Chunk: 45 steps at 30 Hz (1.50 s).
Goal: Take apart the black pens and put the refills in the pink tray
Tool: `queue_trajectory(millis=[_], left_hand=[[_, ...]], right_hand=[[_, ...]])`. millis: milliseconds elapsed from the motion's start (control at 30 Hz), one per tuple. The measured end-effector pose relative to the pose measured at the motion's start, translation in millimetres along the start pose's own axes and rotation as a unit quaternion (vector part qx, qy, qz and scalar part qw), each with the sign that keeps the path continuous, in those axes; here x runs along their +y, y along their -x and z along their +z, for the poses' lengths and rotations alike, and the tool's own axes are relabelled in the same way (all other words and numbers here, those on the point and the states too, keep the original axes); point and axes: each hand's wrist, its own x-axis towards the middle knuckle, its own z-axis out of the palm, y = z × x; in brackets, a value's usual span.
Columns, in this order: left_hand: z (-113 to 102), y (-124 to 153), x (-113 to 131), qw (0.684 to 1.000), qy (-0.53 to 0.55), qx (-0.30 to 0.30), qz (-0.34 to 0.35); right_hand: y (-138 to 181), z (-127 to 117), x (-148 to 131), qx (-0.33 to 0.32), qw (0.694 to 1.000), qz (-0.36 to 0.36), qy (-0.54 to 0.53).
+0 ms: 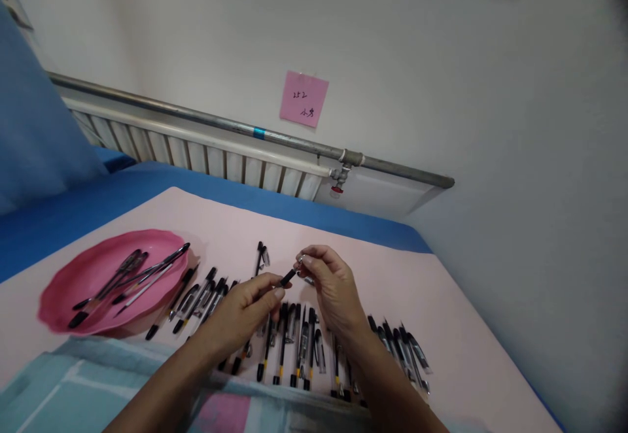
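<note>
L hand [244,311] & R hand [330,284] both pinched shut on one black pen [288,277], w/ pen row [294,345] beneath, pink tray [69,276] far left.

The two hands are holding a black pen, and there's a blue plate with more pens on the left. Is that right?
Not quite. The plate is pink, not blue, as the head view shows. The rest is right: the left hand and the right hand hold a black pen between them, and the plate lies on the left with more pens in it.
</note>
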Motion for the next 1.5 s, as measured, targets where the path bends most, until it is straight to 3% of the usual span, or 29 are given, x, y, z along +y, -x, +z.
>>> queue_trajectory(millis=[200,667,1167,1400,1500], left_hand=[[-0.1,-0.4,0.2,1.000,0.001,0.004,-0.006],[1.2,0.4,3.7,0.999,0.039,0.000,-0.031],[3.8,3.0,9.4,0.963,0.237,-0.046,-0.117],[6.1,2.7,6.6,0.981,0.175,-0.017,-0.081],[6.0,2.6,8.3,0.983,0.162,-0.016,-0.083]], right_hand=[[-0.7,-0.4,-3.0,0.032,0.999,-0.014,-0.023],[2.5,3.1,-1.4,-0.002,0.999,-0.020,0.040],[0.8,-0.4,3.0,-0.034,0.999,-0.019,0.008],[0.1,-0.1,4.0,-0.033,0.999,-0.008,0.001],[0.2,-1.4,3.2,-0.080,0.996,0.040,-0.007]])
